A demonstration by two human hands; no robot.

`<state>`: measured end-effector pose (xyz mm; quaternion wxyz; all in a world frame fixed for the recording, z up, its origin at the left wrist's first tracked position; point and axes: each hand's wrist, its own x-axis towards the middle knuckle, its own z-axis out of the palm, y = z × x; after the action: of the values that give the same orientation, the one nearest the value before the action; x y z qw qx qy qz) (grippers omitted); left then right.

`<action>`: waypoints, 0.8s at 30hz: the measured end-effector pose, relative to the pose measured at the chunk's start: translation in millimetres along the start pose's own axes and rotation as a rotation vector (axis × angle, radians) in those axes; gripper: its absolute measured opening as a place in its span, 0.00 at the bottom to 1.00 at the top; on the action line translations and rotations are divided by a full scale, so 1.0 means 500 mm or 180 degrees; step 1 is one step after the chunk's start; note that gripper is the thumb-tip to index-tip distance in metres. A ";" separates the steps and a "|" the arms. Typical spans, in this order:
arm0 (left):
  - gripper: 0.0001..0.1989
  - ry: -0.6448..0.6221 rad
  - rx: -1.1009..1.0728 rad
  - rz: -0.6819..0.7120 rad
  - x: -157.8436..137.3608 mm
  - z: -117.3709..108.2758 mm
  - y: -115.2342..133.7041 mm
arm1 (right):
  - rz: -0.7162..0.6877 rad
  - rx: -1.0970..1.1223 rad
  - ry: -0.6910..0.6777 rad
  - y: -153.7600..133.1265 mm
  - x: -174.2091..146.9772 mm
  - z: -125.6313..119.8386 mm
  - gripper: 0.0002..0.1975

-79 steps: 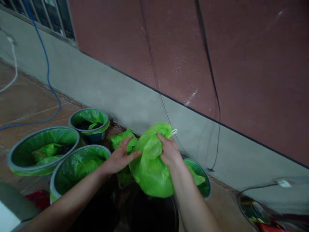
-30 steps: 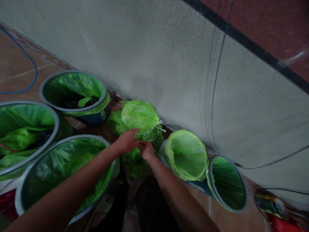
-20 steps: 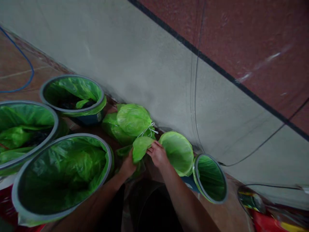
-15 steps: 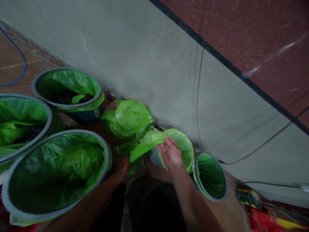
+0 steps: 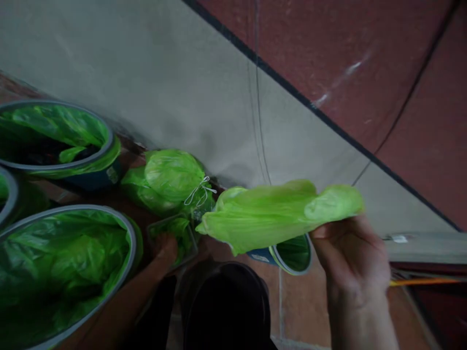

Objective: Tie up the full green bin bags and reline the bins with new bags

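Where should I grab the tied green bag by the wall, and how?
Probably take the tied green bag by its gathered neck, at the white string, coming from your right: the neck points that way, while the wall stands behind the rounded body.

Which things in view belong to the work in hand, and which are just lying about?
In the work:
loose green bag, held by the right hand
see-through box of green plastic, with the left hand in it

Lying about, untouched:
tied green bag
dark cable
grey-rimmed bins, though their green liners suggest a link
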<state>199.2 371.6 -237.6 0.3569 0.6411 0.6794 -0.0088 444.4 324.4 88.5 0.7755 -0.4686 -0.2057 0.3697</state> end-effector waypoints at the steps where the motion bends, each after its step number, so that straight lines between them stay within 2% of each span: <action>1: 0.22 -0.0047 -0.0116 0.0141 -0.009 -0.026 0.024 | 0.0027 0.0019 -0.0069 -0.009 -0.011 -0.007 0.06; 3: 0.24 -0.0344 -0.0703 0.0466 -0.039 -0.087 0.081 | 0.0028 0.0098 -0.0179 -0.022 -0.039 -0.017 0.04; 5: 0.23 -0.1073 -0.1799 0.0559 -0.087 -0.149 0.142 | 0.0024 0.0255 -0.0238 -0.038 -0.072 -0.016 0.03; 7: 0.28 -0.2062 -0.2881 0.0281 -0.148 -0.203 0.200 | 0.0026 0.0464 -0.0226 -0.063 -0.109 -0.009 0.04; 8: 0.29 -0.2418 -0.3232 0.0156 -0.181 -0.224 0.226 | 0.0023 0.0561 -0.0193 -0.079 -0.128 -0.006 0.04; 9: 0.28 -0.2620 -0.3453 0.0053 -0.213 -0.241 0.250 | 0.0010 0.0645 -0.0150 -0.097 -0.145 -0.005 0.04; 10: 0.24 -0.2653 -0.3651 0.0031 -0.244 -0.256 0.270 | -0.0026 0.0712 -0.0101 -0.117 -0.161 -0.008 0.04; 11: 0.17 -0.2575 -0.3865 0.0063 -0.272 -0.269 0.287 | -0.0087 0.0754 -0.0055 -0.137 -0.175 -0.016 0.04; 13: 0.08 -0.2143 -0.4321 0.0172 -0.320 -0.293 0.308 | -0.0323 0.0743 0.0059 -0.175 -0.196 -0.050 0.06; 15: 0.07 -0.1547 -0.4682 0.0296 -0.356 -0.322 0.314 | -0.0691 0.0546 0.0300 -0.204 -0.214 -0.106 0.08; 17: 0.06 -0.0970 -0.4877 0.0355 -0.387 -0.354 0.310 | -0.1049 0.0162 0.0743 -0.216 -0.234 -0.177 0.10; 20: 0.06 -0.0199 -0.4971 0.0501 -0.431 -0.401 0.299 | -0.1207 -0.0461 0.1443 -0.196 -0.277 -0.286 0.13; 24: 0.06 0.0706 -0.4968 0.0891 -0.498 -0.446 0.296 | -0.1055 -0.1175 0.1694 -0.134 -0.347 -0.389 0.15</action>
<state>204.2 287.2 118.1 0.6306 0.2828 0.4343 0.5777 488.0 60.3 59.2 0.7536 -0.6409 -0.1331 0.0607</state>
